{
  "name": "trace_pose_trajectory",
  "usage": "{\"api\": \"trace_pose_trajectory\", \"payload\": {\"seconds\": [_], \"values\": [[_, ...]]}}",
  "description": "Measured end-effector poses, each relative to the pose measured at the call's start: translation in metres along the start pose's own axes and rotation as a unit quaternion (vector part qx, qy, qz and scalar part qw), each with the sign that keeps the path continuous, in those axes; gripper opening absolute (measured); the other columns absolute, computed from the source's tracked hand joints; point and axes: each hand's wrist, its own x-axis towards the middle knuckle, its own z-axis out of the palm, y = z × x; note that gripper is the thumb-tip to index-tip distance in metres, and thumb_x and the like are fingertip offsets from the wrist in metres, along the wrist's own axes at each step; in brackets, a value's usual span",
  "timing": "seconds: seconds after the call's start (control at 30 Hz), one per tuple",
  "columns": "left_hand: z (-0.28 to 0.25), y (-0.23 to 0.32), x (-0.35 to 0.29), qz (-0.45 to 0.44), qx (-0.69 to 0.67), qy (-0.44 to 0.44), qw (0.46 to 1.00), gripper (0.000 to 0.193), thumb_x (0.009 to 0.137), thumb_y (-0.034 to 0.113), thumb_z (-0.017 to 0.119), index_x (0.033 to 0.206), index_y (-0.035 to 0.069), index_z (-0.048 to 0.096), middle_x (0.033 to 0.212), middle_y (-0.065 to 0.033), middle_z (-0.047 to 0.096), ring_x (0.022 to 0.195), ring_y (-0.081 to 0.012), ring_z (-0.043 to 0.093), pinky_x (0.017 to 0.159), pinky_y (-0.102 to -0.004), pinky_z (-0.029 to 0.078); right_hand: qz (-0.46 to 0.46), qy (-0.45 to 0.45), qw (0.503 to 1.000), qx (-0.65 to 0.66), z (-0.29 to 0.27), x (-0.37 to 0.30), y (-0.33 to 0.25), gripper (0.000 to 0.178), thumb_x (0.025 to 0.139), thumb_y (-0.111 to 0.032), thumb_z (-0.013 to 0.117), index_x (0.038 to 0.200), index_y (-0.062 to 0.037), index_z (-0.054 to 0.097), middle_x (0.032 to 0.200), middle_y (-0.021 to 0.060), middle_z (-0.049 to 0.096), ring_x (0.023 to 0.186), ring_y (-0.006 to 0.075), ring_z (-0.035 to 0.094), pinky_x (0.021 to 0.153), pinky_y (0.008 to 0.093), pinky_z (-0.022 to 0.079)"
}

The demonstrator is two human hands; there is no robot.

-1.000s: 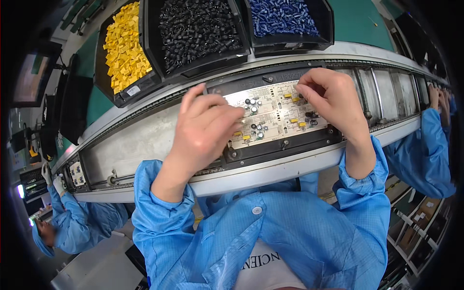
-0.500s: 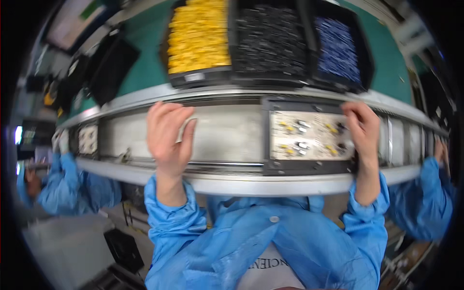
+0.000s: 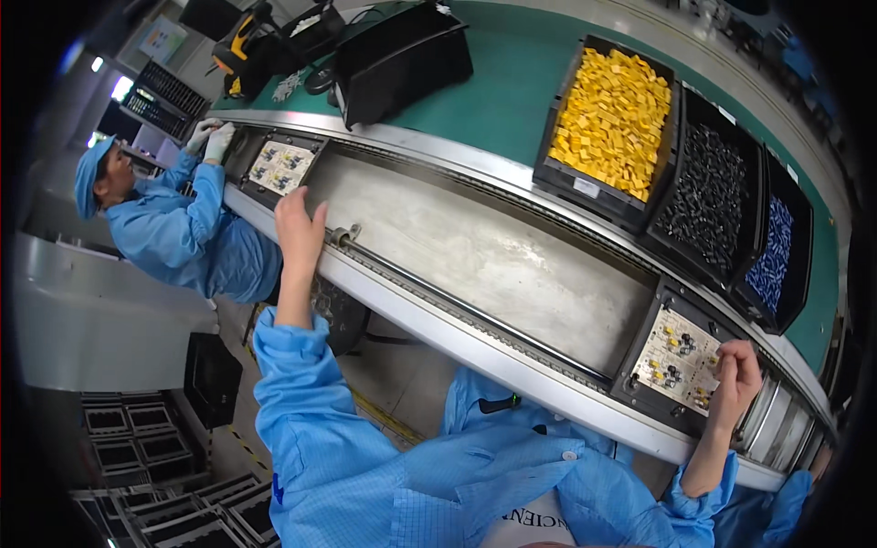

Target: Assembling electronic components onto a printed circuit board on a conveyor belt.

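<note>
My left hand [image 3: 300, 230] is open at the near rail, fingers extended and thumb apart, its fingertips close to the corner of a dark carrier frame [image 3: 309, 163]. That frame bears a pale circuit board [image 3: 281, 167] with small dark and yellow parts. At the right, my right hand [image 3: 736, 382] is closed, fingers curled together over the right edge of a second circuit board [image 3: 674, 358]. What its fingers hold, if anything, is hidden. This board lies in a black carrier frame [image 3: 630, 376] and bears yellow, black and silvery parts.
Across the far rail stand bins of yellow pieces [image 3: 614, 119], black pieces [image 3: 708, 196] and blue pieces [image 3: 773, 251]. A black bin [image 3: 402, 64] stands farther left on the green table [image 3: 502, 91]. A metal rod [image 3: 475, 306] runs along the conveyor. A gloved co-worker [image 3: 201, 219] works at the left.
The view has swung left, bringing the left carrier and co-worker closer. My left hand has moved left toward that carrier. My right hand stays at the right board's edge.
</note>
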Motion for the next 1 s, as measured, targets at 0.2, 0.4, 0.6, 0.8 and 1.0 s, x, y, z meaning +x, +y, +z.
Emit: {"api": "trace_pose_trajectory", "payload": {"seconds": [0.2, 0.4, 0.6, 0.8, 1.0], "values": [[0.013, -0.021, 0.005, -0.079, 0.046, -0.021, 0.996, 0.04, 0.088, 0.03, 0.07, 0.109, -0.003, 0.063, 0.112, -0.0218, 0.062, 0.109, -0.0401, 0.057, 0.095, -0.0459, 0.046, -0.104, -0.135, 0.985, -0.029, 0.037, -0.006, -0.034, 0.008, 0.086, 0.0, 0.056, 0.088, 0.0009, 0.064, 0.082, 0.0083, 0.061, 0.066, 0.0144, 0.053, 0.061, 0.0262, 0.041], [0.02, -0.007, 0.008, -0.108, 0.044, -0.022, 0.993, 0.043, 0.088, 0.032, 0.069, 0.112, -0.003, 0.063, 0.114, -0.0237, 0.063, 0.108, -0.0404, 0.059, 0.094, -0.045, 0.048, -0.249, -0.312, 0.913, -0.088, 0.062, 0.001, -0.058, 0.031, 0.066, -0.018, 0.074, 0.094, -0.0045, 0.07, 0.095, 0.01, 0.07, 0.092, 0.0299, 0.064, 0.081, 0.0418, 0.051], [0.01, -0.044, 0.009, -0.148, 0.054, -0.11, 0.981, 0.054, 0.091, 0.04, 0.065, 0.121, -0.005, 0.06, 0.12, -0.0268, 0.062, 0.112, -0.0425, 0.058, 0.096, -0.0461, 0.046, -0.272, -0.401, 0.865, -0.133, 0.068, -0.003, -0.05, 0.044, 0.081, -0.042, 0.073, 0.103, -0.004, 0.068, 0.108, 0.0092, 0.066, 0.116, 0.0332, 0.057, 0.108, 0.0521, 0.038], [0.027, -0.049, 0.017, -0.14, 0.071, -0.099, 0.983, 0.051, 0.092, 0.039, 0.066, 0.113, -0.007, 0.061, 0.108, -0.0272, 0.066, 0.101, -0.044, 0.062, 0.086, -0.0475, 0.049, -0.297, -0.357, 0.869, -0.171, 0.061, -0.015, -0.046, 0.04, 0.088, -0.044, 0.066, 0.092, -0.0044, 0.066, 0.096, 0.0083, 0.065, 0.108, 0.0295, 0.058, 0.112, 0.0558, 0.033], [0.015, -0.03, 0.011, -0.133, 0.093, -0.074, 0.984, 0.041, 0.093, 0.034, 0.064, 0.106, -0.005, 0.065, 0.1, -0.0249, 0.069, 0.094, -0.0429, 0.064, 0.082, -0.0476, 0.051, -0.267, -0.313, 0.885, -0.218, 0.039, -0.022, -0.038, 0.038, 0.089, -0.042, 0.065, 0.073, -0.0079, 0.063, 0.072, 0.0045, 0.06, 0.086, 0.0244, 0.059, 0.11, 0.0548, 0.035]]}}
